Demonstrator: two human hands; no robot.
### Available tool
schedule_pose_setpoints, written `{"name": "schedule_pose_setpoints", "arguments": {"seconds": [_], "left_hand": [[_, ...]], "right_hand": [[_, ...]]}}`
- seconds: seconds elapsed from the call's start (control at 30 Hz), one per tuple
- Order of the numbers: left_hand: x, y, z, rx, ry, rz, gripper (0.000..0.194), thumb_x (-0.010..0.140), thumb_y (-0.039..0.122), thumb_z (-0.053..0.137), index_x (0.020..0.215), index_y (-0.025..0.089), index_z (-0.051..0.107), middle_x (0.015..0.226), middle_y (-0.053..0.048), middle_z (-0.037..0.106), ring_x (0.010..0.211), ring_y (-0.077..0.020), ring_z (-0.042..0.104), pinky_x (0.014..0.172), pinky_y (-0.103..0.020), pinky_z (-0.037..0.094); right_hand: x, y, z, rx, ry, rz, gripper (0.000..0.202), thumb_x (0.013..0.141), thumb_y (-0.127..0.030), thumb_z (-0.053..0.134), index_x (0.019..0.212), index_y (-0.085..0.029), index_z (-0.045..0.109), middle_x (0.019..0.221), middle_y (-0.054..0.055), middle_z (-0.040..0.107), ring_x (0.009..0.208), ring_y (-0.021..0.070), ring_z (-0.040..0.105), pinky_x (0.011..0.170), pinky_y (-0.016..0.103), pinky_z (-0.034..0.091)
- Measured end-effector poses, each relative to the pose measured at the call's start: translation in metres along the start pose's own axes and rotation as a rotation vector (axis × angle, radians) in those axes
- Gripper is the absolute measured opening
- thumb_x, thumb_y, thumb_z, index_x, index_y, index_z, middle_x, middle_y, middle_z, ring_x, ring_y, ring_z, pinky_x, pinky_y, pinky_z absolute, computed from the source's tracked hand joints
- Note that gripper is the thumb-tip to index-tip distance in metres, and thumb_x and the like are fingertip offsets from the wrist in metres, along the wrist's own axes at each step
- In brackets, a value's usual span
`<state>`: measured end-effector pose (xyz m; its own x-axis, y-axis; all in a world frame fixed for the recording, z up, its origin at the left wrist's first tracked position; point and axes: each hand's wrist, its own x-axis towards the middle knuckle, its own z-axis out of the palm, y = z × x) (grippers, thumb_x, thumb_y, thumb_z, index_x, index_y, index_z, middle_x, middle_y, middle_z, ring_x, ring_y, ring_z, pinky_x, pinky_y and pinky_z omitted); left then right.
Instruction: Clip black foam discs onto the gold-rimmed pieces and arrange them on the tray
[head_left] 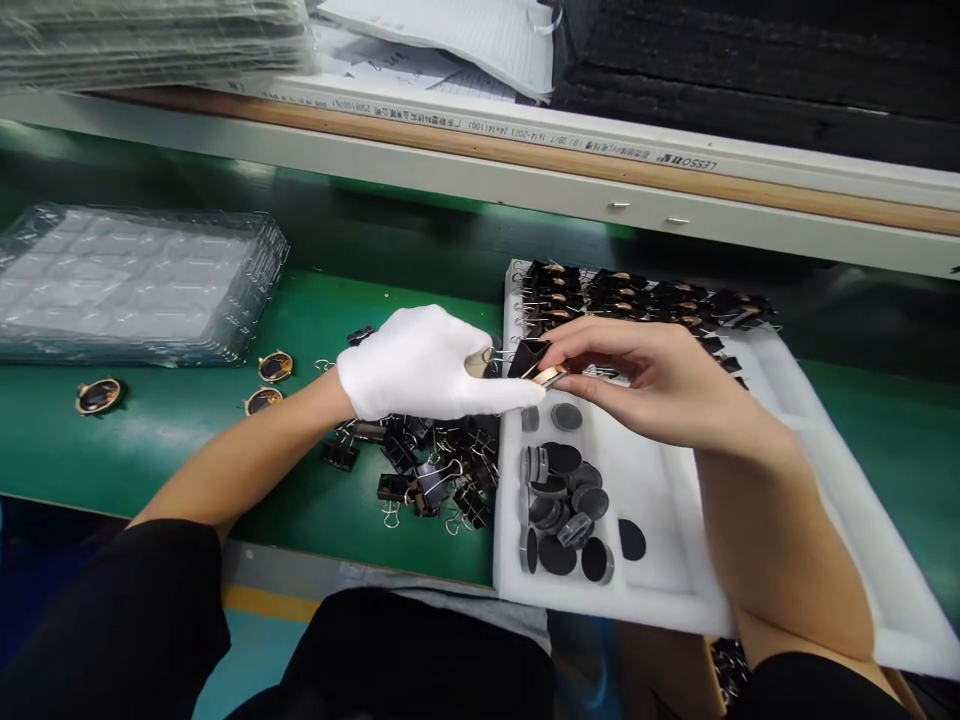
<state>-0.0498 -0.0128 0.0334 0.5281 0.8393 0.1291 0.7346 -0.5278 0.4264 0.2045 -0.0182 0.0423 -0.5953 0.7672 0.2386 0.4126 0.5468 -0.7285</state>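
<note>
Center: left hand (427, 365) pinching clip (527, 357), right hand (645, 380) pinching case (553, 376). Upper right: clipped rows (619, 292). Left: three loose cases (99, 397) unclipped.

Papers (457, 30) lie beside a black stack (750, 75) on the shelf (450, 165).

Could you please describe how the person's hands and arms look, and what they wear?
The left hand wears a white glove that ends at the wrist; the right hand has no glove. The forearms are bare, and black sleeves cover the arms higher up.

Green bench (165, 420), pale-edged shelf (480, 175); floor (259, 650) seemingly blue-green.
</note>
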Motion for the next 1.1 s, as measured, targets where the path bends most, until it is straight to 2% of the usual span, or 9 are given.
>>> {"name": "schedule_pose_setpoints", "arguments": {"seconds": [0.1, 0.2, 0.33, 0.43, 0.53, 0.7, 0.8, 0.93, 1.1], "left_hand": [[0.002, -0.002, 0.008, -0.024, 0.100, 0.046, 0.066, 0.081, 0.075, 0.059, 0.050, 0.021, 0.038, 0.045, 0.004, 0.036, 0.047, -0.0093, 0.026, 0.052, -0.031, 0.018], [0.004, -0.006, 0.011, -0.076, 0.194, 0.095, 0.062, 0.081, 0.066, 0.060, 0.050, 0.021, 0.030, 0.047, 0.005, 0.026, 0.050, -0.0087, 0.021, 0.052, -0.031, 0.017], [0.005, -0.006, 0.005, -0.240, 0.269, 0.109, 0.055, 0.088, 0.048, 0.057, 0.052, 0.021, 0.025, 0.054, 0.006, 0.021, 0.052, -0.0078, 0.021, 0.051, -0.029, 0.016], [0.005, -0.001, 0.001, -0.336, 0.314, 0.100, 0.053, 0.090, 0.041, 0.055, 0.051, 0.022, 0.026, 0.052, 0.005, 0.023, 0.050, -0.0072, 0.023, 0.049, -0.027, 0.019], [0.005, 0.004, 0.004, -0.311, 0.379, 0.124, 0.051, 0.090, 0.038, 0.055, 0.049, 0.021, 0.030, 0.048, 0.006, 0.026, 0.048, -0.0070, 0.025, 0.047, -0.026, 0.021], [0.005, 0.007, 0.012, -0.237, 0.437, 0.172, 0.050, 0.089, 0.036, 0.054, 0.049, 0.021, 0.028, 0.048, 0.006, 0.025, 0.048, -0.0067, 0.021, 0.047, -0.026, 0.020], [0.006, 0.007, 0.013, -0.227, 0.421, 0.156, 0.050, 0.090, 0.036, 0.053, 0.050, 0.021, 0.027, 0.049, 0.006, 0.024, 0.048, -0.0069, 0.020, 0.047, -0.027, 0.019], [0.006, 0.006, 0.014, -0.216, 0.415, 0.158, 0.051, 0.091, 0.038, 0.052, 0.049, 0.021, 0.028, 0.048, 0.006, 0.025, 0.048, -0.0066, 0.022, 0.048, -0.027, 0.019], [0.005, 0.005, 0.016, -0.211, 0.388, 0.116, 0.049, 0.090, 0.040, 0.053, 0.051, 0.021, 0.032, 0.049, 0.006, 0.028, 0.048, -0.0068, 0.025, 0.049, -0.027, 0.022]], "right_hand": [[0.000, -0.001, -0.002, 0.018, -0.020, 0.021, 0.011, 0.090, -0.023, 0.078, 0.100, -0.028, 0.081, 0.111, 0.005, 0.080, 0.103, 0.0262, 0.076, 0.079, 0.035, 0.060], [0.001, -0.002, -0.005, 0.143, -0.011, 0.092, 0.011, 0.087, -0.030, 0.083, 0.097, -0.025, 0.081, 0.112, 0.007, 0.080, 0.098, 0.0249, 0.076, 0.078, 0.034, 0.061], [0.008, 0.000, -0.001, 0.552, 0.197, 0.249, 0.023, 0.082, -0.039, 0.089, 0.096, -0.026, 0.078, 0.110, 0.006, 0.080, 0.091, 0.0208, 0.075, 0.077, 0.035, 0.063], [0.014, 0.003, 0.011, 0.859, 0.332, 0.352, 0.027, 0.081, -0.040, 0.088, 0.102, -0.030, 0.076, 0.117, 0.003, 0.079, 0.102, 0.0212, 0.074, 0.088, 0.039, 0.064], [0.018, 0.004, 0.028, 1.015, 0.367, 0.427, 0.026, 0.080, -0.040, 0.087, 0.101, -0.030, 0.075, 0.130, 0.002, 0.076, 0.123, 0.0247, 0.069, 0.102, 0.045, 0.060], [0.016, 0.002, 0.044, 0.961, 0.400, 0.400, 0.031, 0.084, -0.049, 0.081, 0.109, -0.031, 0.074, 0.140, 0.003, 0.072, 0.140, 0.0281, 0.059, 0.105, 0.047, 0.057], [0.016, 0.002, 0.046, 0.934, 0.390, 0.388, 0.032, 0.084, -0.049, 0.081, 0.110, -0.032, 0.073, 0.138, 0.003, 0.073, 0.135, 0.0276, 0.062, 0.102, 0.047, 0.057], [0.017, -0.001, 0.050, 1.054, 0.395, 0.401, 0.029, 0.079, -0.043, 0.086, 0.103, -0.032, 0.074, 0.134, 0.002, 0.075, 0.129, 0.0260, 0.066, 0.101, 0.046, 0.058], [0.014, -0.003, 0.055, 1.007, 0.399, 0.404, 0.030, 0.085, -0.045, 0.080, 0.111, -0.032, 0.073, 0.142, 0.001, 0.072, 0.136, 0.0259, 0.062, 0.101, 0.044, 0.058]]}}
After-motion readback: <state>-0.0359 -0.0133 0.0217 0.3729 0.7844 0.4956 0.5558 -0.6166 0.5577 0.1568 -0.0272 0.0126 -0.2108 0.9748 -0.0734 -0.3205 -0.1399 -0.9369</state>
